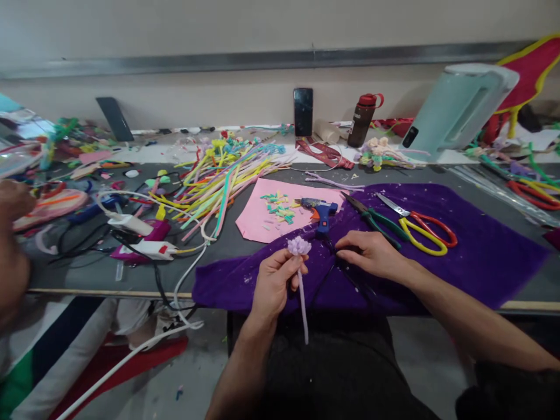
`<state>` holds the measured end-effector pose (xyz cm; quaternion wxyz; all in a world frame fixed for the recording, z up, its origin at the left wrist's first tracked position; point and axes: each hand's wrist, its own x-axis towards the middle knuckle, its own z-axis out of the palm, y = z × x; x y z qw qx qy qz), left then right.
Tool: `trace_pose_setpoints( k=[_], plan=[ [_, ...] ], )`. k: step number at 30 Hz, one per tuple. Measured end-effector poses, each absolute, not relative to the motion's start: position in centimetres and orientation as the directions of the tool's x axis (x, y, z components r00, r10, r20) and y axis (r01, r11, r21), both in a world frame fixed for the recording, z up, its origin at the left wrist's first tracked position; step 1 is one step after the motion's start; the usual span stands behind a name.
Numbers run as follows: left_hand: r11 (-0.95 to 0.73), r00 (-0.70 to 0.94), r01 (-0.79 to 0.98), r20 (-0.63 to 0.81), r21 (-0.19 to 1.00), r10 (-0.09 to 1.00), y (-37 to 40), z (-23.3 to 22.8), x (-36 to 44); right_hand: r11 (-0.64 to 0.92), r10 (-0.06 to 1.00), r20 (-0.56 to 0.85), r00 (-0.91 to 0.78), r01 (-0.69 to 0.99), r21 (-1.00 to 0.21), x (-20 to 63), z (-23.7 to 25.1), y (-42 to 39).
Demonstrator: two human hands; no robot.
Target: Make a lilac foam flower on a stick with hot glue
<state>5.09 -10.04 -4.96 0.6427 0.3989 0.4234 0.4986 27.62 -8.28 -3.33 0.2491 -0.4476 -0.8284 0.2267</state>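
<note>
Seen from the head camera, the left hand (273, 283) is closed round a lilac pipe-cleaner flower (299, 246), pinching its stem just below the head, with the rest of the stem hanging down past the near edge of the table (131, 280). The flower sits over the near left part of the purple cloth (481, 245), close to the person. The right hand (371, 252) lies flat on that cloth, fingers loosely curled over a thin dark cord; whether it actually grips the cord I cannot tell.

Just beyond the flower lies a blue glue gun (321, 211), its nozzle resting on a pink sheet (258, 224) strewn with small cuttings. If the gun is hot, fingers so near the flower head could be burned, and the cord under the right hand might drag the gun across the cloth. To the right lie green-handled pliers (376, 219) and yellow-and-red scissors (422, 228), within elbow reach.

The flower looks fuzzy and soft, a tight cluster of small loops on a single thin stem, pale against the dark cloth. Further left, a heap of coloured pipe cleaners (219, 175) fans out.
</note>
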Motion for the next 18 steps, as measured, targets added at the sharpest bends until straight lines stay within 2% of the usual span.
trace_pose_setpoints(
  k=[7, 11, 18],
  plan=[
    [0.288, 0.197, -0.379, -0.227, 0.88, 0.954, -10.1, -4.9, 4.4, 0.492, 0.871, 0.281, -0.404, 0.686, -0.537, 27.8, -4.8, -6.9],
    [0.337, 0.245, -0.408, -0.254, 0.849, 0.936, -10.1, -5.0, 4.0, 0.483, 0.876, 0.266, -0.403, 0.724, -0.492, 27.2, -5.4, -6.0],
    [0.36, 0.276, -0.312, -0.278, 0.879, 0.92, -10.0, -5.6, 3.4, 0.447, 0.893, 0.245, -0.377, 0.805, -0.39, 26.3, -5.5, -5.1]
  ],
)
